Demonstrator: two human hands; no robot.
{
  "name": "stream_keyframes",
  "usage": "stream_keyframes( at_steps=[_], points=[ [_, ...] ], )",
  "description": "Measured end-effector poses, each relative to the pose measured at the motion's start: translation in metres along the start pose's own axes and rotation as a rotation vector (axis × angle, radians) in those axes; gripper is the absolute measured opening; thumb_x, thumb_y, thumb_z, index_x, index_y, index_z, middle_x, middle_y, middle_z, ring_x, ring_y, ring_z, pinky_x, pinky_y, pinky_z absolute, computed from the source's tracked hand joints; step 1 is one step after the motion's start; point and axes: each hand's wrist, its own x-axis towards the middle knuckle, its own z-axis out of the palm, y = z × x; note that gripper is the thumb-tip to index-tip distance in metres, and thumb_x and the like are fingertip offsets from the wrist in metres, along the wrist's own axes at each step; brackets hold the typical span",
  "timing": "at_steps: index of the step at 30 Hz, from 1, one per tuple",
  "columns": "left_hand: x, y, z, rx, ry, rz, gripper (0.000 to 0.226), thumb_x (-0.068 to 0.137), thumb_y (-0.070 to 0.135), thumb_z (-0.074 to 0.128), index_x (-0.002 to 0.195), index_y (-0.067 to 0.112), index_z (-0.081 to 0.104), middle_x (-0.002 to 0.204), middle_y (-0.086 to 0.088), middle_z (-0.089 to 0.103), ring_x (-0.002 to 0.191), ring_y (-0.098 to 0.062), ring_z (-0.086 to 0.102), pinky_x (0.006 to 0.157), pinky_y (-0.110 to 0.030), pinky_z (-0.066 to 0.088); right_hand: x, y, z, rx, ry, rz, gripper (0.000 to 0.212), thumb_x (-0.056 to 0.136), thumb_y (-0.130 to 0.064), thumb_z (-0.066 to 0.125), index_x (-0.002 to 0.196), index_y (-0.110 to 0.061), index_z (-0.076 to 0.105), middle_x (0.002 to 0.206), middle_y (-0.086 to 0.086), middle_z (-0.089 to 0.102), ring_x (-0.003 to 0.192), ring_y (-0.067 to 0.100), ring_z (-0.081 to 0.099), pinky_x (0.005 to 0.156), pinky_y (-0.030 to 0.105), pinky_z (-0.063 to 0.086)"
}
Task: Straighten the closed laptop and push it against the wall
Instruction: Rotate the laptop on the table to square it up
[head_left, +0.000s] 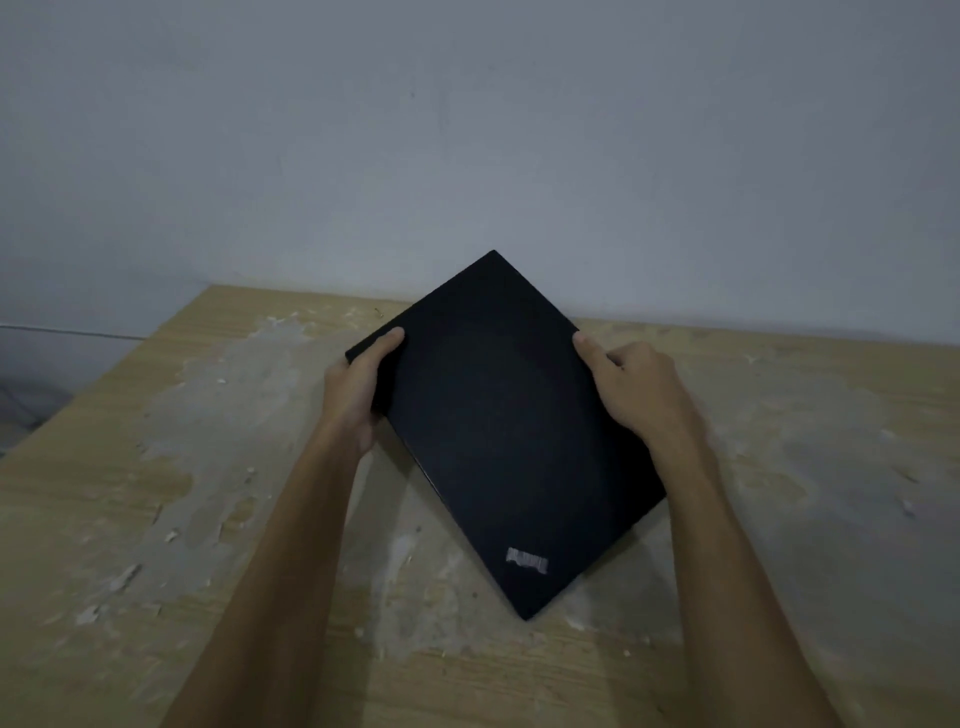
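Closed black laptop (506, 426) sits skewed like a diamond on the worn wooden table (156, 493), far corner at or over the wall (467, 130) line, logo corner toward the person; looks partly lifted at the far end, cannot tell for sure. Left hand (358, 395) grasps its left edge, thumb on the lid, and right hand (634, 387) clasps the right edge near that corner, likely placed on opposite sides so the pair can twist it square. Straightening not yet done; push to wall comes after.
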Motion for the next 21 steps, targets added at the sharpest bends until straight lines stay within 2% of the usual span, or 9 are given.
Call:
stream_keyframes(
  at_steps=[4,7,9,12,15,18,20,21],
  points=[
    [0.001,0.009,-0.009,0.242,-0.184,-0.021,0.036,0.083,0.039,0.083,0.106,0.011,0.081,0.114,-0.013,0.081,0.112,-0.033,0.074,0.08,-0.039,0.061,0.001,0.008,-0.026,-0.046,-0.032,0.012,0.073,0.09,-0.076,0.043,0.054,-0.013,0.041,0.053,0.005,0.05,0.051,0.027,0.053,0.055,0.037,0.038],
    [-0.005,0.015,-0.004,0.487,-0.341,-0.003,0.033,0.084,0.05,0.079,0.096,0.021,0.086,0.103,-0.004,0.084,0.098,-0.026,0.08,0.069,-0.03,0.062,0.001,0.016,-0.041,-0.097,-0.091,0.027,0.079,0.087,-0.079,0.043,0.055,-0.007,0.052,0.057,0.011,0.06,0.058,0.032,0.064,0.058,0.038,0.045],
    [-0.011,0.018,-0.001,0.604,-0.439,-0.034,0.033,0.083,0.057,0.078,0.094,0.027,0.087,0.1,-0.003,0.085,0.088,-0.022,0.082,0.062,-0.026,0.062,0.002,0.019,-0.046,-0.11,-0.139,0.029,0.086,0.084,-0.082,0.044,0.057,-0.002,0.059,0.057,0.009,0.066,0.059,0.029,0.068,0.058,0.037,0.047],
    [-0.018,0.018,0.006,0.644,-0.529,-0.119,0.052,0.076,0.066,0.079,0.103,0.021,0.084,0.103,-0.005,0.084,0.091,-0.027,0.082,0.066,-0.033,0.064,0.0,0.024,-0.052,-0.102,-0.177,0.002,0.083,0.08,-0.085,0.044,0.051,-0.009,0.058,0.047,0.001,0.06,0.05,0.024,0.064,0.055,0.034,0.044],
    [-0.025,0.018,0.012,0.626,-0.573,-0.165,0.057,0.077,0.068,0.078,0.11,0.021,0.082,0.106,-0.006,0.084,0.094,-0.029,0.081,0.067,-0.034,0.065,-0.001,0.026,-0.053,-0.108,-0.199,-0.017,0.09,0.078,-0.087,0.044,0.055,-0.002,0.061,0.048,0.002,0.06,0.057,0.028,0.067,0.056,0.035,0.045],
    [-0.029,0.018,0.019,0.594,-0.52,-0.112,0.052,0.083,0.068,0.071,0.102,0.022,0.084,0.104,-0.006,0.084,0.091,-0.027,0.082,0.065,-0.033,0.065,-0.001,0.025,-0.055,-0.099,-0.194,-0.042,0.094,0.078,-0.086,0.045,0.061,0.005,0.061,0.05,0.004,0.059,0.063,0.036,0.068,0.057,0.035,0.045],
    [-0.029,0.019,0.023,0.576,-0.472,-0.036,0.045,0.089,0.068,0.065,0.095,0.028,0.086,0.101,-0.003,0.085,0.089,-0.023,0.082,0.065,-0.031,0.063,-0.003,0.021,-0.055,-0.135,-0.109,-0.075,0.093,0.079,-0.085,0.044,0.064,0.004,0.061,0.053,0.005,0.061,0.06,0.037,0.065,0.057,0.035,0.044],
    [-0.029,0.02,0.025,0.562,-0.452,-0.008,0.045,0.09,0.067,0.063,0.094,0.029,0.086,0.1,-0.001,0.085,0.089,-0.023,0.082,0.067,-0.032,0.062,-0.004,0.019,-0.055,-0.182,-0.028,-0.092,0.09,0.08,-0.085,0.042,0.063,0.001,0.061,0.052,0.004,0.062,0.056,0.032,0.063,0.055,0.034,0.044]
  ],
)
